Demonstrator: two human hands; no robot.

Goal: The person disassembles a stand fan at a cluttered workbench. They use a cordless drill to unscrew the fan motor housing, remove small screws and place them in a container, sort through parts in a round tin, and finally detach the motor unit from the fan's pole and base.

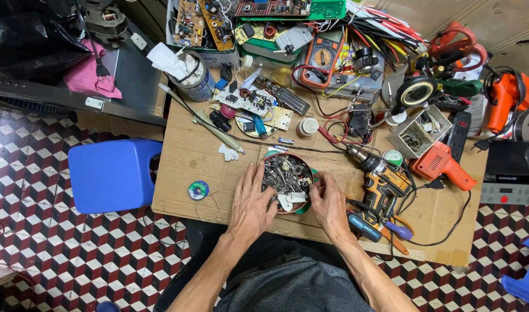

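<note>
Round tin (pixel 287 180), red-rimmed and heaped with dull grey metal screws and small parts, sat at the near edge of the cardboard-covered tabletop (pixel 183 156). Left hand (pixel 250 203) lay open, fingers spread against its rim. Right hand (pixel 329 203) curled loosely at the opposite side, fingertips touching the rim. An orange-and-black cordless drill (pixel 381 180) lay just beside it.
</note>
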